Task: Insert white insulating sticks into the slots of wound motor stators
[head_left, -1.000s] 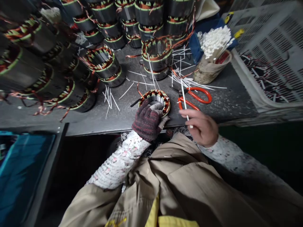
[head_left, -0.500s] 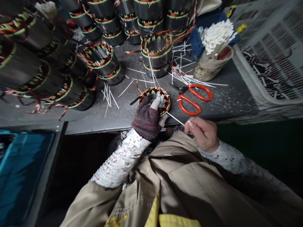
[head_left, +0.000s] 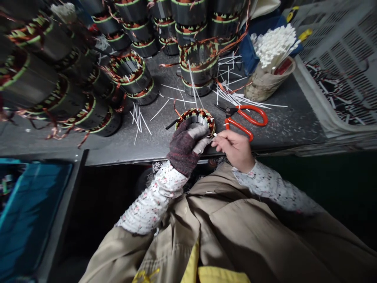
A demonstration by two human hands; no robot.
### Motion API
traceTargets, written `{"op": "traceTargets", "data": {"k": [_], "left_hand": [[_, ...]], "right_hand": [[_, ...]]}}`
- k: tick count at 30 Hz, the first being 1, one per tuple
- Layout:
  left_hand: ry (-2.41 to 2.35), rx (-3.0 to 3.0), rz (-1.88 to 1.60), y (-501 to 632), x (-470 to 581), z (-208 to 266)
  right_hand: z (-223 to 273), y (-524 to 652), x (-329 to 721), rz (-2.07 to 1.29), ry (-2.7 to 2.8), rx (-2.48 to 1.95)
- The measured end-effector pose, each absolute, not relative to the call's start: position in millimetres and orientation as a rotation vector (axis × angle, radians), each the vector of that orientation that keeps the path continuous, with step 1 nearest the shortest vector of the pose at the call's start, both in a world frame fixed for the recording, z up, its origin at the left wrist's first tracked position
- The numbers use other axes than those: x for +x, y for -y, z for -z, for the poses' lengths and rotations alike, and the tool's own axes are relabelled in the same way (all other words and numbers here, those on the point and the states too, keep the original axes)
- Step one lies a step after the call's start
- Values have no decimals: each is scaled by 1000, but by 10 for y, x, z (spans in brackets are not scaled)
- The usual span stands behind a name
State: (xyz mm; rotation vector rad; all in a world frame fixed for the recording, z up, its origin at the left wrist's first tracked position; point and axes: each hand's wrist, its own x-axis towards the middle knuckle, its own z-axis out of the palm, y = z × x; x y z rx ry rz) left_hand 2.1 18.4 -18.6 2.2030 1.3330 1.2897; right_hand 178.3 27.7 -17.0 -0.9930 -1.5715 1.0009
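Note:
A motor stator (head_left: 211, 118) with copper windings and a light green rim sits at the table's front edge. My left hand (head_left: 185, 147), in a dark maroon knitted glove with pale covered fingertips, is closed around its near left side, fingers inside the ring. At the ring's near right, my right hand (head_left: 234, 149) is bare and pinched on a white cable tie (head_left: 215, 135); only a small bit shows at the fingertips. Red-handled scissors (head_left: 255, 114) lie just beyond my right hand, one handle partly behind it. A black lead (head_left: 171, 124) sticks out left of the ring.
Stacked stators (head_left: 79, 106) crowd the left and back; another stator (head_left: 198, 72) stands behind the held one. Loose white ties (head_left: 232, 96) are scattered on the table (head_left: 159, 137). A cup (head_left: 265, 84) of ties, a white basket (head_left: 332, 122) and a blue bin (head_left: 38, 208) flank it.
My right hand has moved left and up to the ring's rim; the tie stretched between them before is now mostly hidden. My left hand still holds the stator, its fingertips slightly shifted.

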Motion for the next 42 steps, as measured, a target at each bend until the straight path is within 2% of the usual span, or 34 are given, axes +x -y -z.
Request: {"op": "traceTargets", "data": {"k": [5, 10, 18, 27, 32, 37, 42], "left_hand": [[-1311, 2305, -1312, -227, -6, 108], [-1293, 2333, -1319, -242, -8, 131], [-1166, 2317, -1422, -265, 2, 194], [-1139, 2476, -1435, -284, -31, 182], [-1167, 2492, -1351, -283, -40, 179], [-1301, 2509, -1274, -256, -10, 172], [-1342, 2439, -1353, -231, -37, 167]], "right_hand": [[15, -225, 1910, -816, 1782, -881], [90, -350, 1864, -627, 1900, -966], [20, -263, 1912, -670, 1827, -875], [83, -360, 1860, -496, 1961, -1027], [-56, -304, 1861, -585, 2011, -1049], [-316, -225, 1973, -894, 1852, -834], [-291, -158, 2063, -1515, 1531, -639]]}}
